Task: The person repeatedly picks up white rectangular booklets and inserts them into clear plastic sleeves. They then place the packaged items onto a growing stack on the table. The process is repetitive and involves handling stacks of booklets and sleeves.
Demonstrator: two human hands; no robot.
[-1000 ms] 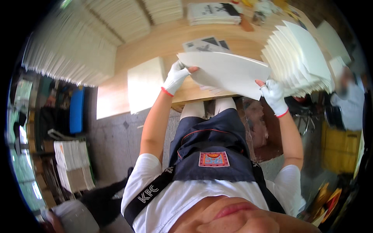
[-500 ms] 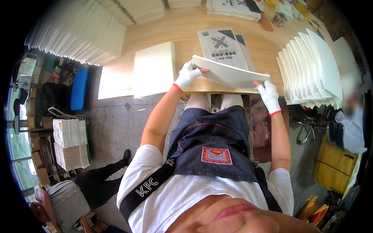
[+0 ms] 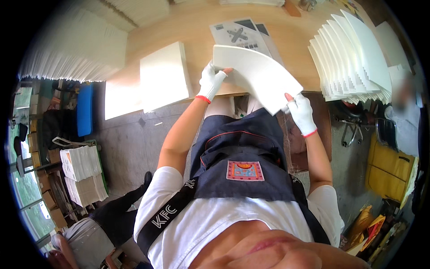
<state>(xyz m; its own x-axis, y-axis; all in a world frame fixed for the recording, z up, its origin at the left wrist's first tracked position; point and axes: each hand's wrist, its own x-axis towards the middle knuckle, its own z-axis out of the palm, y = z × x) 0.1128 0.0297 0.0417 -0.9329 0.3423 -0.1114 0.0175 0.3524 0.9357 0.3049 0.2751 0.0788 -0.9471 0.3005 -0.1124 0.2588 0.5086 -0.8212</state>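
Over the table's near edge I hold a white paper sheaf (image 3: 256, 71) that bends downward toward its right end. My left hand (image 3: 212, 82), in a white glove with a red cuff and bare fingertips, is closed on its left edge, thumb on top. Gloved the same way, my right hand (image 3: 301, 114) grips the lower right corner. Beyond the sheaf lie printed sheets (image 3: 237, 32) with a dark corner, partly covered by it. A neat white paper stack (image 3: 163, 76) rests left of my left hand. Fanned, stepped white paper (image 3: 347, 60) stands to the right.
Tall paper piles (image 3: 71, 49) fill the far left of the wooden table (image 3: 192, 24). On the floor at left are bundled stacks (image 3: 83, 163) on a cart and a blue board (image 3: 84, 110). One person (image 3: 89, 237) is at lower left. A yellow bag-like thing (image 3: 389, 172) is at right.
The sheaf has turned from nearly edge-on to showing its broad face, and its right end has bent down toward me. My right hand has moved lower and nearer to me. The view has shifted slightly.
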